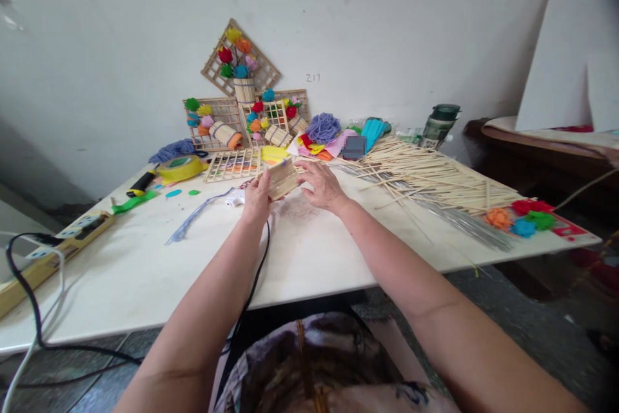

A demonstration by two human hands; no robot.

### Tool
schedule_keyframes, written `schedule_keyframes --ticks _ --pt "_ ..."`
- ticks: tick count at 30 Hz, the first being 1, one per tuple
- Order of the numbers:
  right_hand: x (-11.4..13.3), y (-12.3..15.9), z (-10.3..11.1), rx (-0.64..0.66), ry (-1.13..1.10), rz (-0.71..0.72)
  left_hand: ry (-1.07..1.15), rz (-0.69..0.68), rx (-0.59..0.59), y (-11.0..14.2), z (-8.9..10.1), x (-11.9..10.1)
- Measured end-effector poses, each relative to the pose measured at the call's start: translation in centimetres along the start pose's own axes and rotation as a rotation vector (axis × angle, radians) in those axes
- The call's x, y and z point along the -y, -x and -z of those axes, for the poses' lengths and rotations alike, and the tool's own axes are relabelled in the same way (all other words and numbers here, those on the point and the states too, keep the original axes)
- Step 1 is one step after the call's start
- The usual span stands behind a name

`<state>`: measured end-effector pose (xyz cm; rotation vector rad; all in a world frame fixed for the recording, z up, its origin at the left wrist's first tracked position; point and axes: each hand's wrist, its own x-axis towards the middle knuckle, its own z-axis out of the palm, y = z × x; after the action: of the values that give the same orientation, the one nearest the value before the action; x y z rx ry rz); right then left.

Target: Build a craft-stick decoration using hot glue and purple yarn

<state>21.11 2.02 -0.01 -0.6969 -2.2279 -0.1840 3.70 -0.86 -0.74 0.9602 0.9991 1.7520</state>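
My left hand [258, 197] is closed on a small tube of bamboo sticks [283, 180], held tilted above the middle of the table. Its sticks lie side by side, like those of the finished stick vases at the back. My right hand [325, 186] is at the right end of the tube, fingers apart and curved, fingertips at or very near its edge. Just left of the tube lies a white object [235, 199], partly hidden by my left hand. A loose hank of blue-purple yarn [198, 212] trails beside it.
Stick lattices with felt flowers [242, 55] lean on the wall. Loose bamboo sticks [435, 174] and metal wires [464, 223] spread to the right. Yellow tape [180, 168], a purple yarn ball [324, 127], a bottle [440, 124] and a power strip [72, 239] also sit on the table [314, 265].
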Motion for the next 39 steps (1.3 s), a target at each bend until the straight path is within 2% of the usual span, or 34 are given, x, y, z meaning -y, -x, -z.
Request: schedule_keyframes --ticks 5,8,13,18,21,24,28,39 --pt "0.3 0.1 0.0 0.018 -0.027 -0.015 -0.009 -0.004 0.025 0.1 0.0 -0.1" --pt "0.0 0.1 -0.4 0.018 -0.134 -0.077 -0.02 0.016 0.038 0.0 0.1 -0.1" --pt "-1.2 -0.1 -1.1 -0.101 -0.54 -0.342 -0.025 0.052 0.002 -0.6 0.2 0.2" --pt "-1.8 -0.2 -1.4 -0.324 -0.643 -0.561 -0.038 -0.01 0.002 -0.7 0.3 0.6" --pt "-1.5 -0.3 -1.9 -0.308 -0.73 -0.792 -0.046 -0.074 -0.018 -0.6 0.3 0.6" --pt "-0.9 -0.4 -2.1 -0.195 -0.881 -0.925 -0.058 -0.112 -0.036 -0.6 0.3 0.6" --pt "0.0 -0.5 -1.9 -0.081 -1.019 -0.933 -0.084 -0.154 -0.038 -0.6 0.2 0.9" --pt "0.0 -0.3 -2.6 -0.114 -1.14 -0.985 -0.175 -0.26 0.018 -1.1 0.5 1.7"
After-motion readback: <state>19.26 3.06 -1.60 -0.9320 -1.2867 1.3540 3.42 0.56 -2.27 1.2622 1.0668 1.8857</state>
